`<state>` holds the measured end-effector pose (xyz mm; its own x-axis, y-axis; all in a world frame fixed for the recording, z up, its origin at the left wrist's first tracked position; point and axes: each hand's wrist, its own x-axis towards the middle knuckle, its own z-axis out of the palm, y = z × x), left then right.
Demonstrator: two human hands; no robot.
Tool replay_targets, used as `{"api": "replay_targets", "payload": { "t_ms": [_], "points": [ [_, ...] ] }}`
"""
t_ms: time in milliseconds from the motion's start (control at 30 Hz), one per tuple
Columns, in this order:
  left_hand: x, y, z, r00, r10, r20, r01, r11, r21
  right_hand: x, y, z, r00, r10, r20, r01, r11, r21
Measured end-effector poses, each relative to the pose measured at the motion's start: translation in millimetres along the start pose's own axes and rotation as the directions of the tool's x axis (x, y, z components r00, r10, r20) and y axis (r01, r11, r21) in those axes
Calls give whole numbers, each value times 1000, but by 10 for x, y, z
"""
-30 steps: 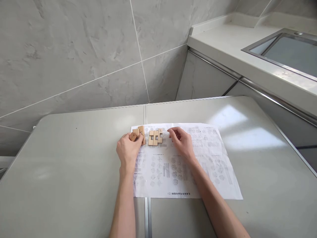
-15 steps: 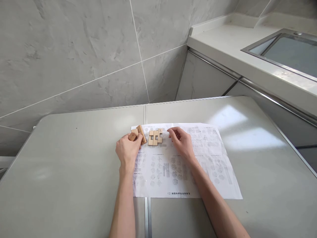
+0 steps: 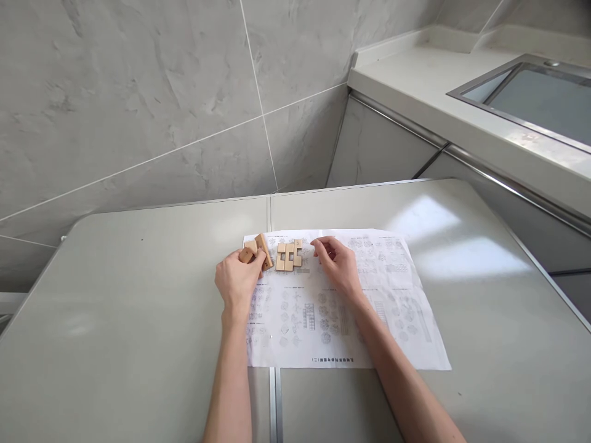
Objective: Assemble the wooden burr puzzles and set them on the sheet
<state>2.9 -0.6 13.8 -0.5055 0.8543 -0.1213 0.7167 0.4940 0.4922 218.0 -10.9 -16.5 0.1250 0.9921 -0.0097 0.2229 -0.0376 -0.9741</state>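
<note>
The left hand (image 3: 237,272) pinches angled wooden puzzle blocks (image 3: 263,248) that could slip apart should its grip slacken; whether the right hand (image 3: 340,263) presses together, I can't tell.

Pale tan blocks (image 3: 289,249) lie on the white, grey-printed sheet (image 3: 300,352); under it, a pale grey worktop (image 3: 138,320); beyond it, marbled grey wall tiles (image 3: 138,92).
</note>
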Motion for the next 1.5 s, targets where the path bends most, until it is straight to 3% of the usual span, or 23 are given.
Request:
{"api": "replay_targets", "payload": {
  "t_ms": [233, 667, 1033, 1300, 1500],
  "points": [
    [-36, 22, -23, 999, -4, 43, 5, 1000, -25, 1, -6, -1, 1000, 5, 8, -5, 1000, -2],
    [-63, 29, -72, 1000, 19, 18, -20, 999, 31, 2, -9, 5, 1000, 1, 4, -1, 1000, -3],
    [-34, 8, -89, 999, -5, 34, 6, 999, -48, -4, -20, -4, 1000, 7, 7, -7, 1000, 2],
    [15, -42, -115, 1000, 24, 0, -23, 956, -291, 10, -15, 2, 1000, 6, 4, -7, 1000, 21],
    [-88, 45, -79, 985, 144, 99, -52, 782, -621, -24, -57, -12, 1000, -23, -14, 24, 995, 93]
  ]
}}
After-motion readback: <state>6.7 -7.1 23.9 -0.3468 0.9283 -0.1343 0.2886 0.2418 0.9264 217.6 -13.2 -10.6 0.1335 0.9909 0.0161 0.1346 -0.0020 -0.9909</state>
